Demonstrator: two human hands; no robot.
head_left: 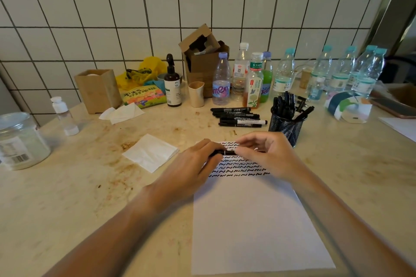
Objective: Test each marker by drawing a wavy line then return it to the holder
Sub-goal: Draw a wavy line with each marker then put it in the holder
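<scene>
A: How far along would you say this is?

B: Well into it, I'd judge. The sheet of paper [252, 220] carries several rows of wavy black lines [238, 167] across its top part, and the mesh holder [287, 122] already stands full of dark markers. A small pile of markers [238, 117] lies on the tabletop [90, 198] just left of the holder, presumably waiting their turn.

A: And the one in play?

B: A black marker [225, 153] is held over the top rows of the sheet, between both hands. The left hand [193, 171] grips one end with curled fingers; the right hand [267, 153] pinches the other.

A: Which way does it lie?

B: Long axis runs left to right, roughly level with the rows. Which end is the tip I cannot tell; the fingers cover both. It may be getting capped or uncapped
</scene>
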